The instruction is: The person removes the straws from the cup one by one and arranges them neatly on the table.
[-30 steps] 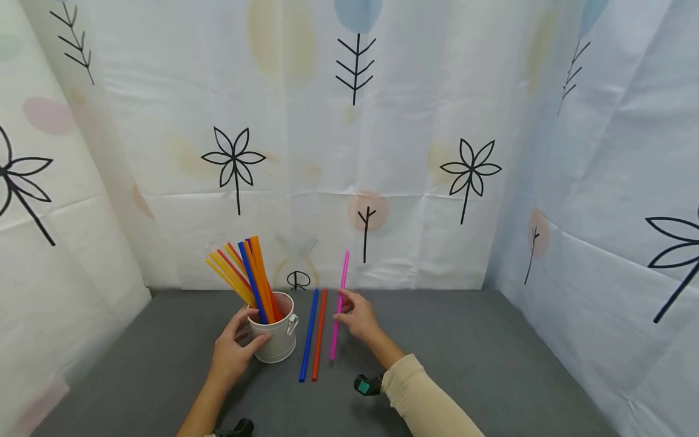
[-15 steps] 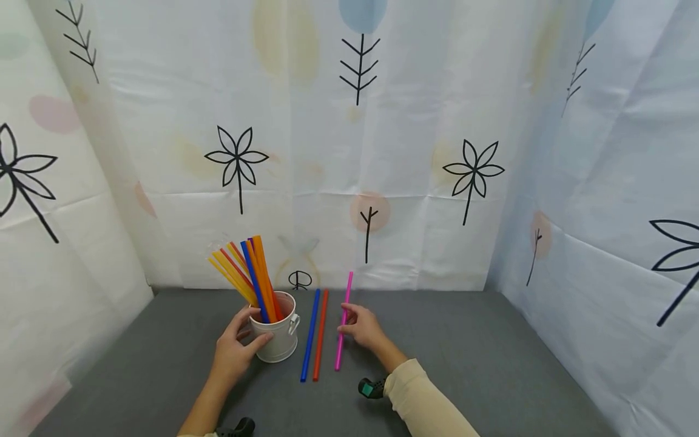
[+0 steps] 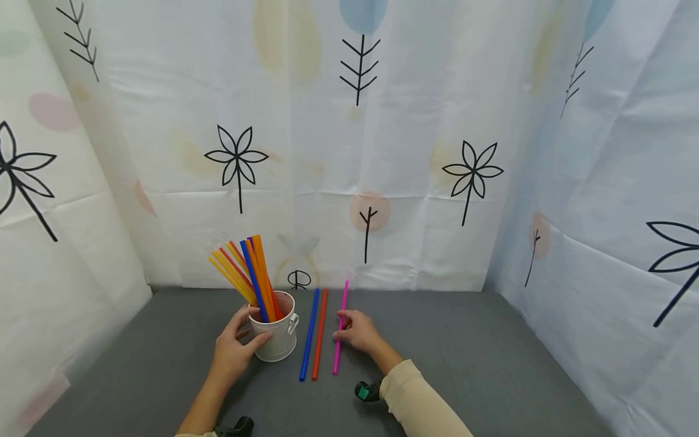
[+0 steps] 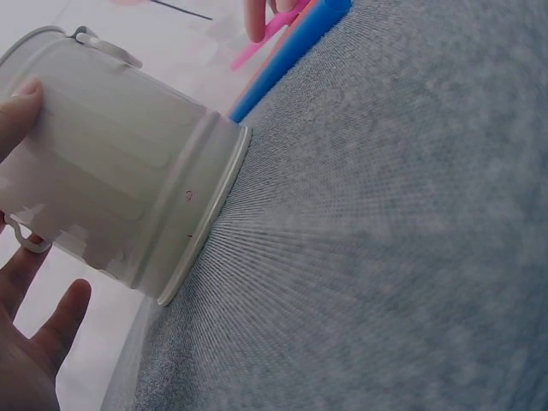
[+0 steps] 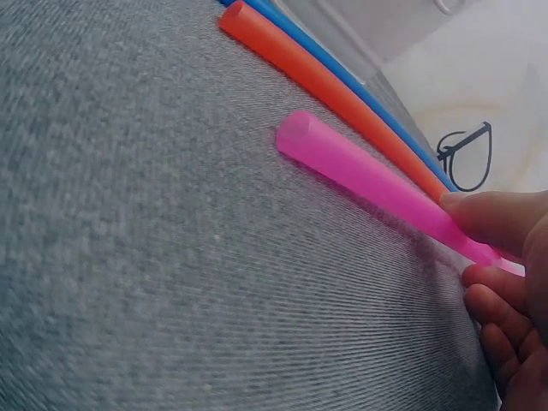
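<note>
A small white bucket (image 3: 280, 346) stands on the grey table, holding a bunch of yellow, orange, red, blue and purple straws (image 3: 263, 273). My left hand (image 3: 233, 349) holds the bucket's left side, thumb in front and fingers near the rim; its thumb (image 4: 19, 116) also shows in the left wrist view. A pink straw (image 5: 368, 175) is pinched between the thumb and fingers of my right hand (image 3: 361, 332). It lies low along the table, right of a red-orange straw (image 3: 319, 343) and a blue straw (image 3: 308, 343), roughly parallel to them.
The grey table (image 3: 464, 364) ends at a white patterned cloth backdrop (image 3: 415, 243) behind and on both sides. A small handle (image 3: 293, 323) sticks out from the bucket's right side. Black wrist devices (image 3: 367, 391) sit on both forearms.
My right hand has brought the pink straw down and toward me, then slightly left, closer to the red-orange straw. The left hand and bucket have stayed in place.
</note>
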Motion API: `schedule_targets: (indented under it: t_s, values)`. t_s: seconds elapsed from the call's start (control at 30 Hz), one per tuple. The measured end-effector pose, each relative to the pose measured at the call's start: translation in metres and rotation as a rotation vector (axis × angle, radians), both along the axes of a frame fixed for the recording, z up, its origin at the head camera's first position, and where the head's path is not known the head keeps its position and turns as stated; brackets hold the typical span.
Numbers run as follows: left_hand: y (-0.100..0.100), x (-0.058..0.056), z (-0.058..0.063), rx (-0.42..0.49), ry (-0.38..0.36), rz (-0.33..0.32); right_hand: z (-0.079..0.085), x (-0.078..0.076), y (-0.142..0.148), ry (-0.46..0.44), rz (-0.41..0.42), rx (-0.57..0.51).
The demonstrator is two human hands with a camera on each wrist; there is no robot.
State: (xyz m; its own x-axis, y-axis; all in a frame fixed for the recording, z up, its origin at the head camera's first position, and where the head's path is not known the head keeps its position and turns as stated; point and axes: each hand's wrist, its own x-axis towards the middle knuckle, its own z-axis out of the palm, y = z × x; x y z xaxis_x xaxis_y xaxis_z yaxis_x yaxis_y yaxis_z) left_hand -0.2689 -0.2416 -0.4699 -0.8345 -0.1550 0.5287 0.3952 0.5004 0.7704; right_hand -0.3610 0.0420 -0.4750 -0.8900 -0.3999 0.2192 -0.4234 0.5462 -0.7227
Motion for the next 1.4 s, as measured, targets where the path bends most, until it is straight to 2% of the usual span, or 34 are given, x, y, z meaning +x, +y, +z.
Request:
schedule_targets:
  t_s: [0.17,0.3,0.57,0.77,1.13,1.4]
  values:
    - [0.0,0.001,0.001,-0.011,0.002,0.001,-0.001,0.004,-0.002,0.064,-0.006,0.076]
    - [0.001,0.001,0.002,-0.014,-0.004,0.004,-0.001,0.005,-0.001,0.072,0.003,0.056]
    - [0.002,0.001,0.002,-0.012,-0.009,0.001,-0.003,0.0,0.003,0.017,0.016,-0.028]
    - [0.002,0.003,0.003,-0.01,-0.001,-0.003,-0.006,-0.003,0.006,0.013,0.039,-0.051]
    - [0.001,0.002,0.002,0.004,-0.024,0.007,-0.002,0.001,0.012,0.008,0.049,-0.009]
    - [0.0,0.001,0.001,0.008,-0.02,0.0,0.002,0.002,0.016,0.017,0.103,0.046]
